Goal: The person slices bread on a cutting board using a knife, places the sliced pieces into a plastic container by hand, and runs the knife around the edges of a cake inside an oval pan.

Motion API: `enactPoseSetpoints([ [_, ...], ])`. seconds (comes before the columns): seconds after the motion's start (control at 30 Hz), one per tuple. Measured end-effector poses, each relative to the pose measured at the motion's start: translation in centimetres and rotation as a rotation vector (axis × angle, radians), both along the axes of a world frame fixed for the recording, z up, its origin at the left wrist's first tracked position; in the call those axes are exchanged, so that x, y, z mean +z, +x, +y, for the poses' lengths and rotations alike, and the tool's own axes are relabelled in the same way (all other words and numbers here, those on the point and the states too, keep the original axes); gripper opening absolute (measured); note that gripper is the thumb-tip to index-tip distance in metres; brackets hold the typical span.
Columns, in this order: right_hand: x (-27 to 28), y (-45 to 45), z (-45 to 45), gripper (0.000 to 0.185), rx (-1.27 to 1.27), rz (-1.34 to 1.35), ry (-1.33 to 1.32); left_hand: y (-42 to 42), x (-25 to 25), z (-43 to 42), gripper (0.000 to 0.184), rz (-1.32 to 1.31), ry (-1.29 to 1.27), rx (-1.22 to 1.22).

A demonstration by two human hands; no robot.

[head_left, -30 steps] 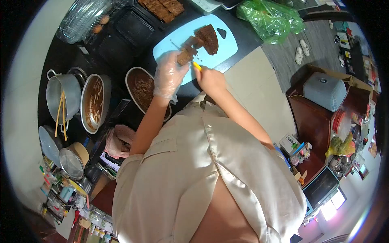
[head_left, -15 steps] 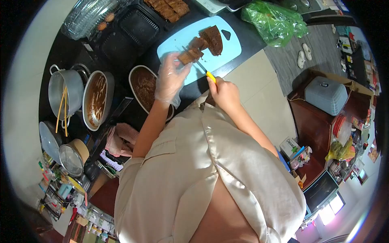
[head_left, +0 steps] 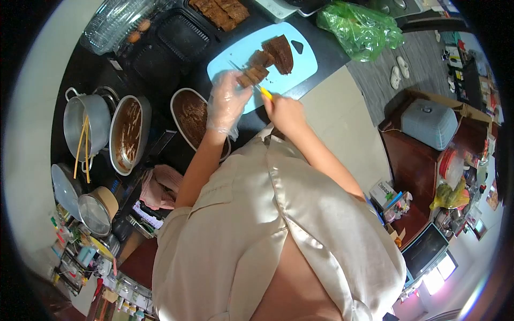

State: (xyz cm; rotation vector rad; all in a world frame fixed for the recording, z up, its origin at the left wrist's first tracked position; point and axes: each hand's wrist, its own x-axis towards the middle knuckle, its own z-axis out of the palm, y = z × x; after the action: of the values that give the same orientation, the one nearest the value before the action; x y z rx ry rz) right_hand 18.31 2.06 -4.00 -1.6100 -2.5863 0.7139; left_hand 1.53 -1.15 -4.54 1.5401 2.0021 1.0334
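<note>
My right hand (head_left: 285,113) is closed around the yellow handle of a knife (head_left: 266,93). The knife's blade runs up and left through brown cake pieces (head_left: 254,75), its tip showing past them on the light-blue cutting board (head_left: 292,80). In a clear plastic glove, my left hand (head_left: 227,101) grips the near end of these pieces between fingers and thumb. Beside them on the board lie another cut chunk (head_left: 262,58) and a larger rounded block of cake (head_left: 279,54). Part of the blade is hidden by the cake.
Left of my left hand stand an oval tin (head_left: 191,115) with crumbs, a second smeared oval tin (head_left: 128,134) and a pot (head_left: 96,120) with chopsticks. A black plastic tray (head_left: 182,35) and more cake (head_left: 219,12) are at the back. A green bag (head_left: 360,29) lies right.
My right hand and the knife have shifted left and slightly up, the blade now passing further across the cake pieces. My left hand stays at the cake's near end.
</note>
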Motion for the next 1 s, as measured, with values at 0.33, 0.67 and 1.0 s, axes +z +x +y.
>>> enactPoseSetpoints([
  [0.33, -1.9, -0.6, -0.5, 0.04, -0.018, 0.047, 0.056, -0.2, -0.7, 0.0, 0.04, 0.011, 0.024, -0.016],
  [0.67, -3.3, 0.3, -1.5, 0.038, -0.047, 0.068, 0.055, -0.4, -0.8, 0.4, 0.04, 0.029, -0.007, -0.02],
  [1.0, -3.6, 4.5, -2.9, 0.041, -0.011, 0.033, 0.007, -0.7, 1.3, 0.0, 0.051, -0.263, -0.521, 0.204],
])
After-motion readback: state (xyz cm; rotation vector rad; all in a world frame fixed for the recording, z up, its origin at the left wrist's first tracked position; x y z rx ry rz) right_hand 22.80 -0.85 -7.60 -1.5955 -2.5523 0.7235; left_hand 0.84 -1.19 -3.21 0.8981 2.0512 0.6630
